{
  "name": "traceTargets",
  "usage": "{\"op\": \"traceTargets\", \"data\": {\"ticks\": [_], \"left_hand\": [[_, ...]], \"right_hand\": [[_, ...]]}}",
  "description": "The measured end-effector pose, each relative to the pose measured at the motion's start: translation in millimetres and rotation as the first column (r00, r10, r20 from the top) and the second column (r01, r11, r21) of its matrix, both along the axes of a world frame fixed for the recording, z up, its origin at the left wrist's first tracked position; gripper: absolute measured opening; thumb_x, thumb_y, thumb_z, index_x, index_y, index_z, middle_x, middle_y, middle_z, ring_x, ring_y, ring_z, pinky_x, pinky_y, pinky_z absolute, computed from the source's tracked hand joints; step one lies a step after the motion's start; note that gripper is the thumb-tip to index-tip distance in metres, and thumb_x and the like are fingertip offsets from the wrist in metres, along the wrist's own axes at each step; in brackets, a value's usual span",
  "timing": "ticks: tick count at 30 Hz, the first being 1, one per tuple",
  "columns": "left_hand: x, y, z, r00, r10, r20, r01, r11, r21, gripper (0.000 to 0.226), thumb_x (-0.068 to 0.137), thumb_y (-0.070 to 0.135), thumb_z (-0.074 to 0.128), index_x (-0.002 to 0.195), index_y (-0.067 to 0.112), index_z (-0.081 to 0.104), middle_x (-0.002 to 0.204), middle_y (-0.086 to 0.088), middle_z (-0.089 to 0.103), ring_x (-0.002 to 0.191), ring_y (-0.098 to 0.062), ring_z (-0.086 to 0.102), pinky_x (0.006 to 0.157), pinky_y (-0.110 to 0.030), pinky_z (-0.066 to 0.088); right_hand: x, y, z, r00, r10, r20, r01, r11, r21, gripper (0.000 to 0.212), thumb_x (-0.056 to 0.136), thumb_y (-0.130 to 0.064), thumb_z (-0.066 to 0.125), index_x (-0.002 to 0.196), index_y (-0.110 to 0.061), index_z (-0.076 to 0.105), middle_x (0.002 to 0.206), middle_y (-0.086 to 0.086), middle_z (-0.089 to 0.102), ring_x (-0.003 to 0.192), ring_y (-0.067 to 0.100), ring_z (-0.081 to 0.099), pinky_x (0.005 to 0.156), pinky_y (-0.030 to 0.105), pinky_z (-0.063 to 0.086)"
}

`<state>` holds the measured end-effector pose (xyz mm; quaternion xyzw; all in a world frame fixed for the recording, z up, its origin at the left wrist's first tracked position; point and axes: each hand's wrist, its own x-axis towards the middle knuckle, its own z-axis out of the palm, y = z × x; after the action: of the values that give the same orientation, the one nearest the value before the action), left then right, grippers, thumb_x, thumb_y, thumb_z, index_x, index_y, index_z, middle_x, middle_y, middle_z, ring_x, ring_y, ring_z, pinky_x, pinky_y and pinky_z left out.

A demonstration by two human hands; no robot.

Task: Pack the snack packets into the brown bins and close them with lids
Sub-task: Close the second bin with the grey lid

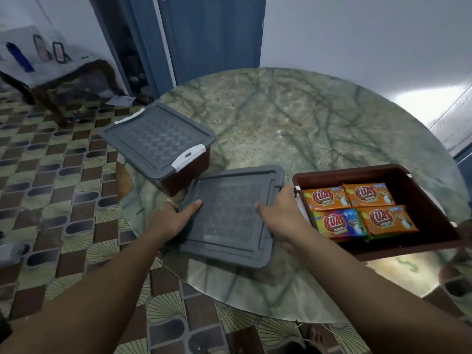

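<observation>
A loose grey lid [231, 218] lies flat at the near edge of the round marble table [301, 118]. My left hand [173, 219] grips its left edge, thumb on top. My right hand [283, 215] grips its right edge, between the lid and an open brown bin [434, 200]. That bin holds several snack packets [357, 208], mostly orange and one multicoloured, lying flat side by side. A second brown bin [189, 172] stands at the table's left, shut under a grey lid [155, 139] with white clips.
The table's near rim runs just below the loose lid, with patterned floor tiles [63, 200] beyond it. A dark side table [63, 80] with small items stands at the far left. A blue door [212, 34] is behind the table.
</observation>
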<state>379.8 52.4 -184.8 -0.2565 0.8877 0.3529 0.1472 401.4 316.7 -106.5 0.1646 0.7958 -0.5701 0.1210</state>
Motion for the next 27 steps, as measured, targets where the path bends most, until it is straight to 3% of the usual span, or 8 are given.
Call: {"op": "traceTargets", "data": {"ticks": [4, 8, 10, 12, 16, 23, 27], "left_hand": [[7, 20, 6, 0.993, 0.040, -0.110, -0.020, 0.984, 0.176, 0.097, 0.056, 0.095, 0.063, 0.120, 0.023, 0.055, 0.123, -0.005, 0.065, 0.105, -0.027, 0.066, 0.093, -0.041, 0.054], [15, 45, 21, 0.976, -0.065, -0.209, 0.079, 0.995, 0.059, 0.074, 0.070, 0.088, 0.062, 0.097, 0.019, 0.064, 0.094, 0.001, 0.070, 0.083, -0.017, 0.066, 0.078, -0.038, 0.055], [19, 66, 35, 0.956, -0.098, -0.277, 0.104, 0.994, 0.010, 0.067, 0.075, 0.081, 0.064, 0.088, 0.016, 0.060, 0.083, 0.000, 0.067, 0.076, -0.018, 0.064, 0.068, -0.036, 0.050], [20, 91, 47, 0.938, -0.112, -0.329, 0.128, 0.991, 0.028, 0.065, 0.074, 0.079, 0.068, 0.080, 0.015, 0.055, 0.074, 0.001, 0.064, 0.071, -0.018, 0.064, 0.066, -0.037, 0.049], [16, 155, 66, 0.923, -0.183, -0.338, 0.184, 0.982, -0.030, 0.058, 0.079, 0.068, 0.073, 0.069, 0.017, 0.046, 0.061, 0.002, 0.056, 0.062, -0.018, 0.057, 0.056, -0.033, 0.038], [12, 252, 76, 0.943, -0.236, -0.237, 0.223, 0.972, -0.078, 0.058, 0.078, 0.068, 0.073, 0.070, 0.018, 0.045, 0.062, 0.000, 0.065, 0.054, -0.009, 0.059, 0.050, -0.028, 0.037], [13, 272, 81, 0.944, -0.252, -0.216, 0.229, 0.966, -0.123, 0.056, 0.079, 0.067, 0.073, 0.069, 0.019, 0.046, 0.063, 0.001, 0.064, 0.057, -0.012, 0.063, 0.051, -0.027, 0.039]], "right_hand": [[-12, 31, 27, 0.995, 0.079, -0.065, -0.067, 0.983, 0.172, 0.045, 0.098, -0.020, 0.067, 0.129, -0.018, 0.033, 0.121, 0.008, 0.060, 0.104, 0.026, 0.062, 0.088, 0.043, 0.056], [-20, 75, 37, 0.976, 0.142, -0.164, -0.079, 0.936, 0.342, 0.089, 0.096, -0.039, 0.068, 0.157, -0.023, 0.006, 0.146, 0.014, 0.053, 0.124, 0.033, 0.058, 0.105, 0.045, 0.047], [-26, 104, 35, 0.970, 0.156, -0.184, -0.059, 0.894, 0.445, 0.098, 0.092, -0.053, 0.067, 0.160, -0.022, 0.004, 0.155, 0.015, 0.042, 0.136, 0.037, 0.049, 0.112, 0.050, 0.042], [-32, 136, 31, 0.978, 0.136, -0.161, -0.035, 0.858, 0.512, 0.101, 0.088, -0.064, 0.065, 0.161, -0.020, 0.011, 0.158, 0.015, 0.037, 0.140, 0.037, 0.044, 0.112, 0.052, 0.041], [-38, 201, 27, 0.988, 0.110, -0.113, -0.021, 0.802, 0.597, 0.100, 0.089, -0.067, 0.060, 0.162, -0.019, 0.013, 0.153, 0.021, 0.038, 0.136, 0.041, 0.044, 0.109, 0.050, 0.042], [-43, 297, 13, 0.993, 0.085, -0.076, -0.010, 0.725, 0.688, 0.101, 0.088, -0.074, 0.054, 0.162, -0.016, 0.018, 0.151, 0.024, 0.042, 0.138, 0.041, 0.041, 0.112, 0.051, 0.040], [-44, 320, 6, 0.988, 0.120, -0.095, -0.010, 0.668, 0.744, 0.089, 0.088, -0.074, 0.052, 0.155, -0.021, 0.031, 0.139, 0.022, 0.044, 0.130, 0.041, 0.040, 0.109, 0.047, 0.035]]}}
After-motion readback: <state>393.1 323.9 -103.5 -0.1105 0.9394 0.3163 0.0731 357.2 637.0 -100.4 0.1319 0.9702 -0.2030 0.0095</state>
